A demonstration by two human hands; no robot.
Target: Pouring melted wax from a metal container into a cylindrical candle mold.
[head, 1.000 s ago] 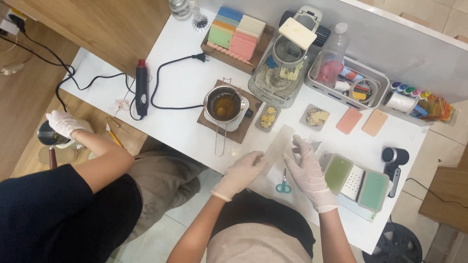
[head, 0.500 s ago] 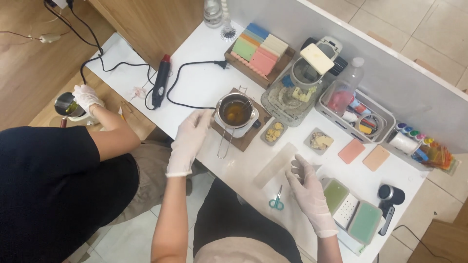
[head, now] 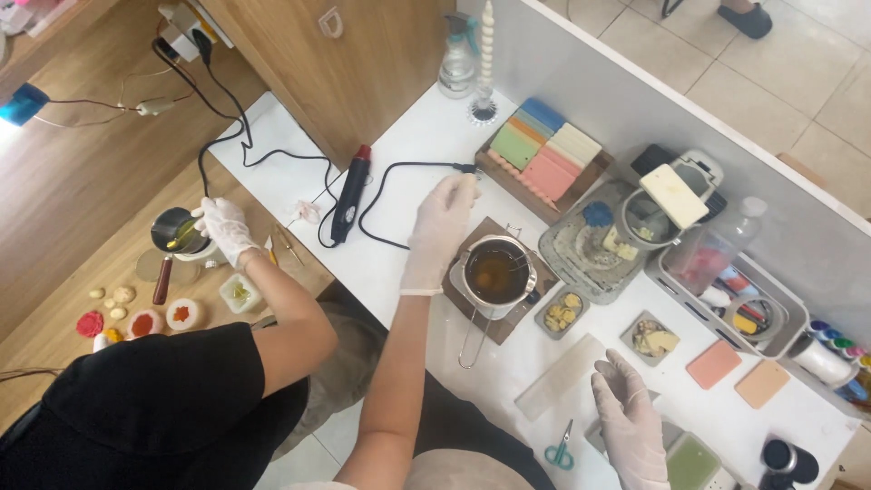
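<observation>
My gloved left hand is stretched out over the white table, fingers apart, with the fingertips at the end of a black cable. It holds nothing that I can see. Just right of its wrist a small metal pot of amber liquid stands on a brown mat. My gloved right hand hovers open near the table's front edge, beside a pale translucent strip, and is empty.
A person in black sits at the left; their gloved hand holds a small metal pot. A black heat tool, a tray of coloured slabs, small dishes, teal scissors and a white basket crowd the table.
My left hand has travelled from beside the right hand, past the pot, up to the cable end. My right hand has let go of the strip and sits lower right.
</observation>
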